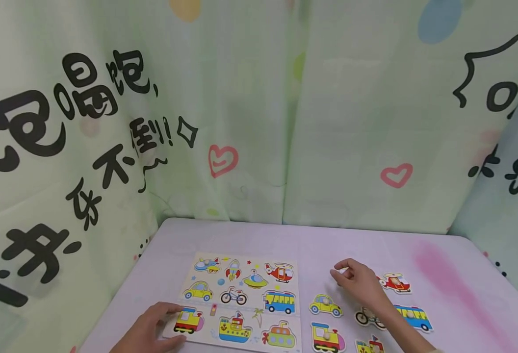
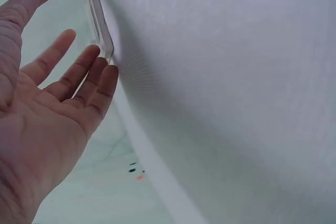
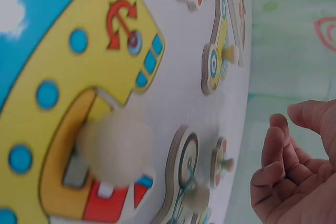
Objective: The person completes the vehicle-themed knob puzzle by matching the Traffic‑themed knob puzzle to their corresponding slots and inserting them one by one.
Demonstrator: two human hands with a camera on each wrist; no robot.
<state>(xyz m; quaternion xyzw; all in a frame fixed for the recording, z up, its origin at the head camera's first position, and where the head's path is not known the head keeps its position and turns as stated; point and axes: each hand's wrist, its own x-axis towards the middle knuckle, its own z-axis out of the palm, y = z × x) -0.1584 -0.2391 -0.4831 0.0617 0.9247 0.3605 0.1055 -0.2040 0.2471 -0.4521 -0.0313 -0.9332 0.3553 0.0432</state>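
Observation:
A white puzzle board [image 1: 255, 297] printed with vehicles lies on the table. My left hand [image 1: 148, 326] touches its left edge, thumb and index finger spread apart. In the left wrist view, the fingertips of my left hand [image 2: 63, 98] meet the board's edge. My right hand [image 1: 358, 282] hovers above loose knobbed puzzle pieces, holding nothing visible. Nearby are a yellow car piece [image 1: 325, 305], a red helicopter piece [image 1: 396, 283] and a bicycle piece [image 1: 365, 317], partly hidden by the forearm. In the right wrist view, my right hand [image 3: 299, 166] has loosely bent fingers.
Also right of the board lie a train piece [image 1: 327, 338], a bus piece [image 1: 415, 317] and a ship piece [image 1: 365, 347], cut by the frame's bottom. The table [image 1: 365, 240] has a pale cloth with a pink stain. Printed curtains [image 1: 259, 108] stand behind and at both sides.

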